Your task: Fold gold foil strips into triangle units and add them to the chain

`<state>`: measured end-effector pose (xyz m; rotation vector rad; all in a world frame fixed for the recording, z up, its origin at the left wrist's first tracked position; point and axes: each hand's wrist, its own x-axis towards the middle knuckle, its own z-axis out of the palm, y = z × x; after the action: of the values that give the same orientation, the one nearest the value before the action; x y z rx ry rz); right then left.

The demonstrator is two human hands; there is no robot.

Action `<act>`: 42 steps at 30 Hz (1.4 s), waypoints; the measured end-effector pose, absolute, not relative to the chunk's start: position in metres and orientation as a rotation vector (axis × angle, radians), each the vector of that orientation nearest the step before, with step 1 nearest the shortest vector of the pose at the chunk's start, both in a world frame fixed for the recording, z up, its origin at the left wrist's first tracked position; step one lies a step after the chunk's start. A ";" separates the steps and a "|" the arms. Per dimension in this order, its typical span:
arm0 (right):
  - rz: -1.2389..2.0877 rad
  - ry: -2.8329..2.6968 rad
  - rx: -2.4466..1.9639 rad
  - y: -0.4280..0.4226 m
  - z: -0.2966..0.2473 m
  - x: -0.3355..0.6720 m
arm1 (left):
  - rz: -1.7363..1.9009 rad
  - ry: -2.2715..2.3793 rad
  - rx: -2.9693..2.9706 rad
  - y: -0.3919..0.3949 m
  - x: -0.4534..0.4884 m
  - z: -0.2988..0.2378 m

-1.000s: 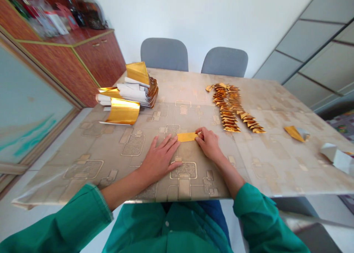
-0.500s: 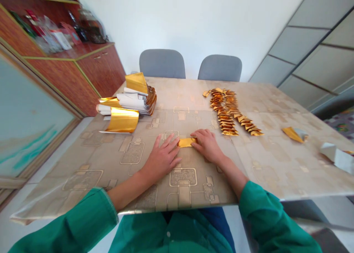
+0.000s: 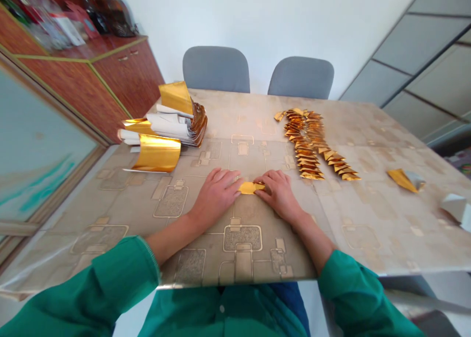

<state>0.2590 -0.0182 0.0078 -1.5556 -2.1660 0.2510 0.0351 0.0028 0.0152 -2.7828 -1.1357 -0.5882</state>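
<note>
Far left of my left hand, a wood cabinet [image 3: 128,84] with clear plastic packets and bottles on top, too blurred to tell more. Nearer my left hand, toward the far side of the table [image 3: 253,116], a stack of white-backed gold foil sheets [image 3: 172,126], with a curled gold foil sheet [image 3: 156,153] lying against its near side. Straight ahead of my hands, beyond the table's far edge, two grey chairs [image 3: 216,69] [image 3: 301,77].

My left hand [image 3: 215,194] lies flat on the table, fingers pointing right, tips at the left end of the gold strip [image 3: 250,188]. The strip sits between my hands, flat on the table. My right hand [image 3: 279,195] presses from the other side, its fingers [image 3: 267,182] over the strip's right end. Hands close together, both bearing down on the strip, no gap left except where it shows.

Beyond my right hand, a double row of folded gold pieces [image 3: 309,141]. Farther right, well clear of that hand, a loose gold-and-silver piece [image 3: 405,180], then a white piece [image 3: 454,207] at the table's right edge
</note>
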 end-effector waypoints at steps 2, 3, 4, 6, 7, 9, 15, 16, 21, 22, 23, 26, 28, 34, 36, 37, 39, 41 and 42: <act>0.257 -2.175 -1.562 -0.019 0.008 0.259 | -0.520 -1.091 -2.778 -0.003 0.034 0.012; 0.255 -2.185 -1.564 -0.019 0.009 0.260 | -0.494 -1.083 -2.779 -0.005 0.033 0.011; 0.253 -2.197 -1.564 -0.019 0.009 0.260 | -0.472 -1.083 -2.781 -0.007 0.032 0.010; 0.246 -2.215 -1.559 -0.020 0.009 0.260 | -0.440 -1.082 -2.783 -0.008 0.030 0.009; 0.242 -2.219 -1.560 -0.020 0.009 0.260 | -0.431 -1.078 -2.782 -0.008 0.029 0.008; 0.233 -2.222 -1.565 -0.020 0.010 0.261 | -0.429 -1.064 -2.774 -0.008 0.026 0.007; 0.212 -2.248 -1.572 -0.020 0.009 0.262 | -0.454 -1.004 -2.762 -0.011 0.027 0.002; 0.211 -2.251 -1.568 -0.020 0.008 0.262 | -0.439 -0.990 -2.781 -0.012 0.028 0.001; 0.221 -2.254 -1.553 -0.020 0.008 0.263 | -0.345 -1.002 -2.865 -0.013 0.024 0.003; 0.223 -2.255 -1.553 -0.021 0.008 0.263 | -0.332 -1.008 -2.877 -0.012 0.021 0.003; 0.224 -2.254 -1.556 -0.021 0.008 0.263 | -0.322 -1.009 -2.890 -0.011 0.018 0.003; 0.224 -2.249 -1.570 -0.021 0.008 0.263 | -0.296 -0.988 -2.929 -0.007 0.009 0.001; 0.224 -2.251 -1.579 -0.021 0.009 0.262 | -0.272 -0.953 -2.956 -0.006 0.003 0.000; 0.237 -2.254 -1.601 -0.019 0.009 0.262 | -0.176 -0.802 -3.033 0.003 -0.009 0.002; 0.243 -2.251 -1.610 -0.019 0.008 0.263 | -0.158 -0.756 -3.047 0.006 -0.012 0.003; 0.246 -2.247 -1.617 -0.019 0.008 0.263 | -0.153 -0.739 -3.051 0.008 -0.014 0.004; 0.246 -2.239 -1.632 -0.018 0.008 0.263 | -0.152 -0.717 -3.060 0.011 -0.017 0.004; 0.242 -2.238 -1.634 -0.017 0.007 0.263 | -0.178 -0.711 -3.065 0.012 -0.022 0.003; 0.241 -2.238 -1.630 -0.017 0.007 0.263 | -0.203 -0.716 -3.064 0.011 -0.024 0.003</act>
<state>0.2631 -0.0170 0.0069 -1.6303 -2.2380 0.2407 -0.0240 0.0114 0.0029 -3.0638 -0.7158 -0.2034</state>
